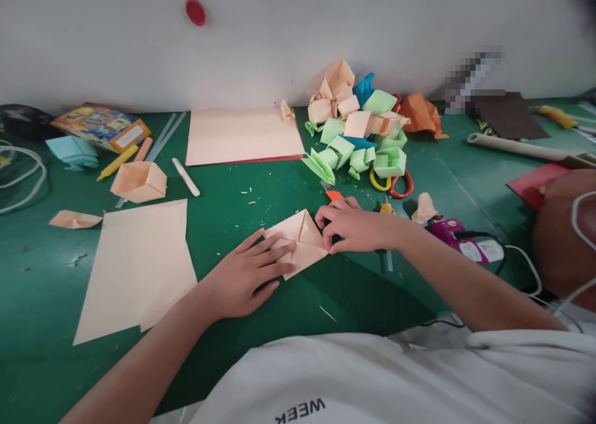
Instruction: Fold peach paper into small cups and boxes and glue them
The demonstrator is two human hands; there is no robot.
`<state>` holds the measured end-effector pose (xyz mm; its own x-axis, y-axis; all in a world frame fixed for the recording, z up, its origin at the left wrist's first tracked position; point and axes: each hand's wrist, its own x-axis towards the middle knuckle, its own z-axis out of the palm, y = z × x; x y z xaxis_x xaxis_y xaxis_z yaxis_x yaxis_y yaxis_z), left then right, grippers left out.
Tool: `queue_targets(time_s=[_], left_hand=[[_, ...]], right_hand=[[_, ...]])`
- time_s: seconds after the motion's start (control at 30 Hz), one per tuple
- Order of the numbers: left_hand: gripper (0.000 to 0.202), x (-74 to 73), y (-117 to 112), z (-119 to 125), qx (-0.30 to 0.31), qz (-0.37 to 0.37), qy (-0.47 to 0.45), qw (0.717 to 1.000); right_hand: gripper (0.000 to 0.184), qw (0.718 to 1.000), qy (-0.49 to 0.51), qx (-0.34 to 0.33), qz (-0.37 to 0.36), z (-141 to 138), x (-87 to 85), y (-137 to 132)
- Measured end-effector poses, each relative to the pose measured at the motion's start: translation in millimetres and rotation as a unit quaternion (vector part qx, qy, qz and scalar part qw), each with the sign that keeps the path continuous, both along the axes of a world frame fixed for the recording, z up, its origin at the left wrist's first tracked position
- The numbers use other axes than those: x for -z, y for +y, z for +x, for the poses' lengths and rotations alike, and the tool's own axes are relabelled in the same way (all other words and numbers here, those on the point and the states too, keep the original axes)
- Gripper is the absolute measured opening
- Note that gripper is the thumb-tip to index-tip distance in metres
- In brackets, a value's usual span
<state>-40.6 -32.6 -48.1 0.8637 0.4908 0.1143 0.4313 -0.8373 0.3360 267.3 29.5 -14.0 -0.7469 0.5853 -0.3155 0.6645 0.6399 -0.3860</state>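
Observation:
A square of peach paper (313,240) with crossing creases and folded-in flaps lies on the green table. My left hand (244,278) rests flat across its left side, fingers spread. At the paper's right corner, my right hand (351,225) has its fingers curled, thumb and fingertips pressed together on the edge. Just beyond the right hand lies an orange-handled cutter (334,195), partly hidden by the fingers. To the left of my left hand are peach paper sheets (139,262), overlapping one another.
Folded green, peach and blue paper pieces (358,126) are heaped by the wall, with scissors (401,184) in front. A peach paper box (139,182), a white marker (185,177) and a printed carton (102,126) lie left. A purple glue gun (459,238) and another person's head are right.

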Motion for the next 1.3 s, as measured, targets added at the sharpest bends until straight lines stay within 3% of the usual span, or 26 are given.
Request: queue_targets(time_s=[0.3,0.53,0.67,0.83,1.07,1.3], left_hand=[[0.043,3.4,0.5,0.1,0.005,0.009,0.002,1.0],[0.041,1.6,-2.0,1.5,-0.004,0.025,-0.008,1.0],[0.043,1.6,-2.7,1.8,-0.001,0.023,-0.014,1.0],[0.043,2.2,-2.5,2.3,0.002,0.024,-0.015,1.0],[0.043,1.9,-1.1,3.1,0.007,0.033,-0.002,0.999],[0.04,1.2,-0.6,2.9,0.008,0.037,-0.011,0.999]], right_hand=[[0.007,1.0,0.005,-0.002,0.004,-1.9,-7.7,-2.0],[0.011,0.985,0.065,0.073,0.143,2.6,-9.0,-41.5],[0.031,0.975,0.026,0.059,0.212,-2.7,4.9,-81.2],[0.052,0.962,-0.025,0.105,0.249,-3.2,28.7,-113.3],[0.063,0.955,-0.034,0.159,0.247,-0.1,38.7,-126.9],[0.054,0.949,-0.03,0.192,0.248,2.8,38.9,-129.8]])
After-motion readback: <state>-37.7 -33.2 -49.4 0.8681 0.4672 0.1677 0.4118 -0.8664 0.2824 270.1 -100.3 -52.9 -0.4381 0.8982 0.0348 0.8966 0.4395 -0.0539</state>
